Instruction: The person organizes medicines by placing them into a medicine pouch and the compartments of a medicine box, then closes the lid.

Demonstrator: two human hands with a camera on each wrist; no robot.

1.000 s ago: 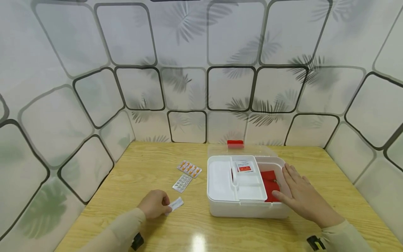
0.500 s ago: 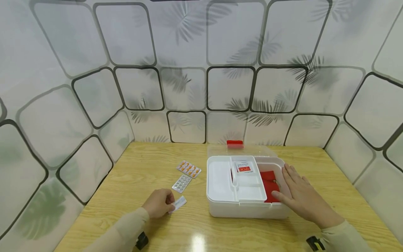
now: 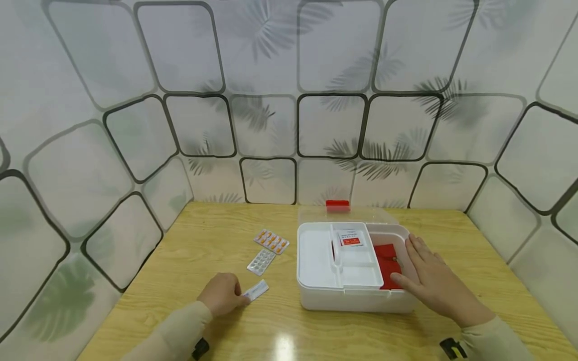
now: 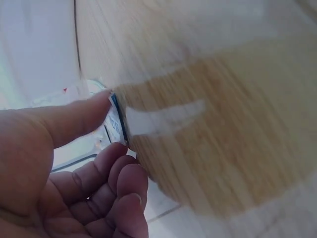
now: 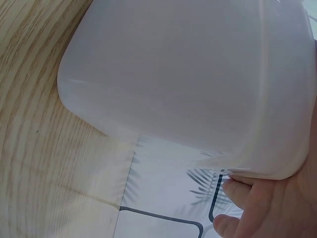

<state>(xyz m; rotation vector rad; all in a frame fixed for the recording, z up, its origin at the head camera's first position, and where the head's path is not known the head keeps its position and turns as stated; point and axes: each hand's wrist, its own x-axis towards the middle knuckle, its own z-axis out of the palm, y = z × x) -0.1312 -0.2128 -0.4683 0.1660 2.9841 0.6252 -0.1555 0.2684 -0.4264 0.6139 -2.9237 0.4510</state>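
Observation:
My left hand (image 3: 222, 295) is low over the wooden table, left of the box. Its thumb and forefinger pinch the near end of a small flat white packet (image 3: 257, 289); in the left wrist view the printed packet (image 4: 115, 124) shows between the two fingertips. My right hand (image 3: 440, 286) rests with straight fingers along the right wall of a white medicine box (image 3: 356, 300), its thumb reaching over the front right corner. In the right wrist view the box wall (image 5: 173, 74) fills much of the picture, with fingers at its edge.
Behind the packet lie a silver blister pack (image 3: 261, 261) and one with orange capsules (image 3: 272, 241). The box's clear lid (image 3: 370, 215) is folded back. A white tray (image 3: 311, 255) in the box bears a red-and-white sachet (image 3: 350, 238); a red pouch (image 3: 386, 265) lies beside it.
My left hand and the white packet have shifted slightly to the right over the second; the hand has since drawn back a little left. The right hand and the box stay put.

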